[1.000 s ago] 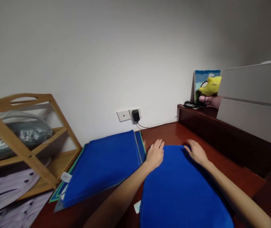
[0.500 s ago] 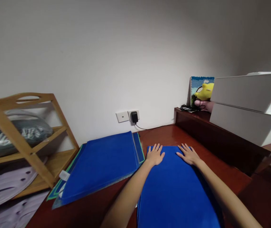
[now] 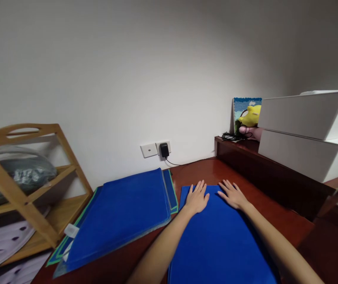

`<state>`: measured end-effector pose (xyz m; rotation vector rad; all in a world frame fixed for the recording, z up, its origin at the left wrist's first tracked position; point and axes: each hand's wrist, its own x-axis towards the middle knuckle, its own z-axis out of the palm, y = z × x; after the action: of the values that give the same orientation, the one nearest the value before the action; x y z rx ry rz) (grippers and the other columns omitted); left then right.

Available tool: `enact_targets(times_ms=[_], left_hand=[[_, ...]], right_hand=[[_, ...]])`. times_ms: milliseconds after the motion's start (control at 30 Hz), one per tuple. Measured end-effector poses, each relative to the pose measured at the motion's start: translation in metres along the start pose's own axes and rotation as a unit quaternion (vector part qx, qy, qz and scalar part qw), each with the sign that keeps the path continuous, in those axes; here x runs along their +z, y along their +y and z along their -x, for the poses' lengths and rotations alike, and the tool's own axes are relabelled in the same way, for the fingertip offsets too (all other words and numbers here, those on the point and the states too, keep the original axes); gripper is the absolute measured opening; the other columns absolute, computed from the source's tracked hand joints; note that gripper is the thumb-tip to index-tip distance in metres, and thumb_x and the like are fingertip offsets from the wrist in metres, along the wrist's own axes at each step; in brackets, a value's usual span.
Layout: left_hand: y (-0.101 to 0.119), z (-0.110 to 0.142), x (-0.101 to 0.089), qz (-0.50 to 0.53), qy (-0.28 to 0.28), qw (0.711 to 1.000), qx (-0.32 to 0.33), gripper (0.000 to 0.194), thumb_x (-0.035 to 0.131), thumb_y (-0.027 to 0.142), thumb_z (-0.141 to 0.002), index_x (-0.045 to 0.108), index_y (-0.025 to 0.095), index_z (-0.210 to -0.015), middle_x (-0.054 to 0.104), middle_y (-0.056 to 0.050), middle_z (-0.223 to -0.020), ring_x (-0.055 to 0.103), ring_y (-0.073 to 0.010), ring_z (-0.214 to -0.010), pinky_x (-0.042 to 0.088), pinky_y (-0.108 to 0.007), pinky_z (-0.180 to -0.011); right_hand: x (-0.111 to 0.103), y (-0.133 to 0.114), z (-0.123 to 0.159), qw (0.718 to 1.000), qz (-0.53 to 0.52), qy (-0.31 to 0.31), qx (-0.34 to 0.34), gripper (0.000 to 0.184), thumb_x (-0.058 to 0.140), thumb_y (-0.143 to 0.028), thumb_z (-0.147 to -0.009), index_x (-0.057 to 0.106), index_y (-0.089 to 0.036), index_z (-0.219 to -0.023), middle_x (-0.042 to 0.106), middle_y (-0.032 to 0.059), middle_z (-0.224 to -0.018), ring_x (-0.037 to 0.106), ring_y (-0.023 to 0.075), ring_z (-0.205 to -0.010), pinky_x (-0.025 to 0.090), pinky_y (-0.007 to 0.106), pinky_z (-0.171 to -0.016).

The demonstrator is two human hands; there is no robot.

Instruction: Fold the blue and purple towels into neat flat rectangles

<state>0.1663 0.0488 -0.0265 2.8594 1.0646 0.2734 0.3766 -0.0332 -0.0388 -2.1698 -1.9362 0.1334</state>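
A long piece of folded blue fabric lies on the reddish-brown tabletop, its near end cut off by the bottom of the view. My left hand rests flat near its far left corner with the fingers spread. On the far right corner lies my right hand, also flat and open, its fingertips at the edge. Neither hand grips anything. Left of the fabric is a stack of flat blue fabric pieces, some with green edging, with a white tag sticking out.
At left stands a wooden rack holding a plastic-wrapped bundle and lilac items. A black adapter is plugged into the wall. White boxes sit on a raised ledge at right, beside a yellow toy and a textured picture.
My right hand has come down from beside the fabric onto its far right corner. My left hand has settled flat with fingers spreading. The view has shifted slightly.
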Motion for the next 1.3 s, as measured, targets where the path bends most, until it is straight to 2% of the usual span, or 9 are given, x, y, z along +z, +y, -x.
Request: enact_targets(times_ms=[133, 267, 367, 500, 633, 867, 1067, 1167, 1300], left_hand=[[-0.014, 0.010, -0.007, 0.013, -0.041, 0.999, -0.012, 0.067, 0.014, 0.054, -0.093, 0.021, 0.016, -0.147, 0.016, -0.007, -0.154, 0.010, -0.0220, -0.142, 0.013, -0.047, -0.114], [0.001, 0.029, -0.025, -0.001, -0.014, 1.000, -0.027, 0.062, 0.017, 0.046, -0.095, 0.021, 0.013, -0.147, 0.017, -0.010, -0.154, 0.011, -0.0227, -0.142, 0.011, -0.048, -0.114], [0.023, 0.075, -0.038, 0.012, 0.018, 0.999, 0.024, 0.060, 0.015, 0.046, -0.096, 0.019, 0.014, -0.147, 0.015, -0.009, -0.154, 0.009, -0.0214, -0.142, 0.013, -0.045, -0.115], [0.040, 0.153, -0.044, 0.045, -0.019, 0.990, 0.135, 0.060, 0.019, 0.051, -0.096, 0.008, 0.024, -0.149, 0.009, -0.003, -0.155, 0.008, -0.0191, -0.142, 0.014, -0.042, -0.115], [0.038, 0.189, -0.043, 0.054, -0.054, 0.989, 0.128, 0.064, 0.023, 0.056, -0.094, 0.010, 0.025, -0.148, 0.013, -0.005, -0.155, 0.012, -0.0204, -0.142, 0.013, -0.045, -0.115], [0.027, 0.179, -0.049, 0.071, -0.084, 0.983, 0.146, 0.065, 0.022, 0.058, -0.093, 0.011, 0.026, -0.148, 0.013, -0.004, -0.154, 0.011, -0.0210, -0.142, 0.010, -0.047, -0.115], [0.018, 0.175, -0.053, 0.077, -0.093, 0.981, 0.150, 0.067, 0.026, 0.061, -0.092, 0.015, 0.025, -0.148, 0.013, -0.005, -0.154, 0.012, -0.0228, -0.142, 0.010, -0.047, -0.114], [0.012, 0.166, -0.061, 0.100, -0.095, 0.980, 0.141, 0.062, 0.025, 0.060, -0.092, 0.031, 0.027, -0.144, 0.024, -0.005, -0.152, 0.023, -0.0232, -0.139, 0.018, -0.044, -0.113], [-0.004, 0.119, -0.077, 0.069, -0.013, 0.996, 0.049, 0.046, 0.032, 0.048, -0.093, 0.059, 0.023, -0.121, 0.054, -0.008, -0.133, 0.050, -0.0243, -0.121, 0.035, -0.037, -0.102]], right_hand=[[-0.005, 0.018, 0.006, 0.999, 0.013, -0.009, 0.030, 0.077, 0.012, -0.072, -0.085, 0.023, -0.027, -0.147, 0.016, 0.0060, -0.154, 0.008, 0.0203, -0.142, 0.007, 0.045, -0.114], [-0.021, 0.002, 0.023, 0.997, 0.041, 0.035, 0.050, 0.078, 0.016, -0.067, -0.088, 0.025, -0.017, -0.146, 0.018, 0.0108, -0.152, 0.008, 0.0209, -0.142, 0.004, 0.044, -0.115], [-0.027, -0.031, 0.066, 0.999, 0.015, 0.043, 0.008, 0.076, 0.018, -0.065, -0.089, 0.021, -0.016, -0.147, 0.015, 0.0110, -0.153, 0.008, 0.0210, -0.142, 0.007, 0.043, -0.115], [-0.022, -0.083, 0.144, 0.988, -0.040, -0.005, -0.148, 0.068, 0.027, -0.061, -0.091, 0.010, -0.029, -0.148, 0.008, 0.0030, -0.154, 0.007, 0.0215, -0.142, 0.010, 0.045, -0.115], [-0.019, -0.099, 0.188, 0.980, -0.054, -0.036, -0.186, 0.065, 0.034, -0.057, -0.091, 0.010, -0.035, -0.147, 0.007, 0.0004, -0.154, 0.010, 0.0235, -0.142, 0.012, 0.048, -0.114], [-0.028, -0.061, 0.211, 0.984, -0.032, -0.028, -0.172, 0.061, 0.037, -0.055, -0.091, 0.018, -0.037, -0.146, 0.013, -0.0020, -0.153, 0.014, 0.0229, -0.141, 0.013, 0.045, -0.115], [-0.041, -0.065, 0.211, 0.985, -0.079, -0.087, -0.124, 0.060, 0.032, -0.058, -0.091, 0.019, -0.038, -0.145, 0.008, -0.0039, -0.153, 0.006, 0.0239, -0.142, 0.007, 0.049, -0.115], [-0.048, -0.046, 0.187, 0.977, -0.162, -0.102, -0.093, 0.059, 0.032, -0.058, -0.090, 0.027, -0.036, -0.144, 0.014, -0.0038, -0.153, 0.012, 0.0237, -0.141, 0.011, 0.047, -0.114], [-0.045, 0.005, 0.114, 0.982, -0.187, 0.011, 0.027, 0.059, 0.040, -0.052, -0.086, 0.050, -0.019, -0.133, 0.049, 0.0084, -0.137, 0.048, 0.0238, -0.124, 0.037, 0.037, -0.104]])
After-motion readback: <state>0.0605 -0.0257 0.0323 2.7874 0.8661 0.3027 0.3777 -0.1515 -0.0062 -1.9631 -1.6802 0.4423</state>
